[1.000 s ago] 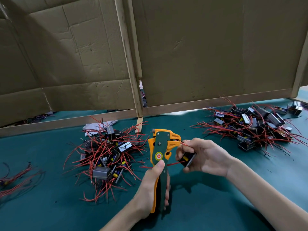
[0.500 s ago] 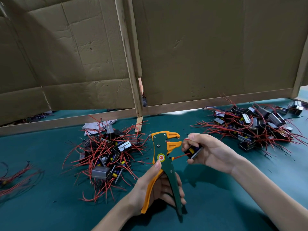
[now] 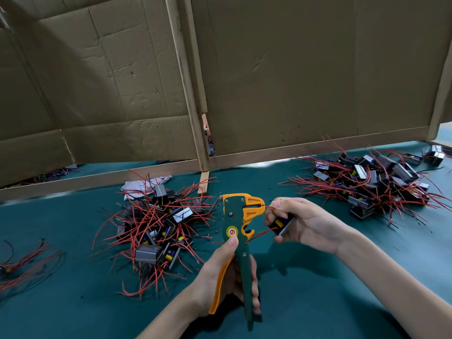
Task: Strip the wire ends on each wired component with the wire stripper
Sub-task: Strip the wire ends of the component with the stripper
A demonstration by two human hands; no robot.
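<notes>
Item 1, wire stripper [image 3: 238, 231] — green and orange, upright above the teal table [image 3: 73, 314], handles spread. I see my left hand [image 3: 220, 277] wrapped round both handles, thumb on the round pivot badge.

Item 2, black wired component [image 3: 281, 222] — cradled in the lower fingers of my right hand [image 3: 305, 223], just right of the tool. Thumb and forefinger pinch its red wire [image 3: 269, 207], whose tip is at the orange jaws.

Item 3, centre pile of components [image 3: 156, 226], left of the tool.

Item 4, second pile [image 3: 374, 182], far right.

Item 5, loose red wires [image 3: 24, 263], left edge.

Item 6, cardboard screen [image 3: 293, 69], behind.
</notes>
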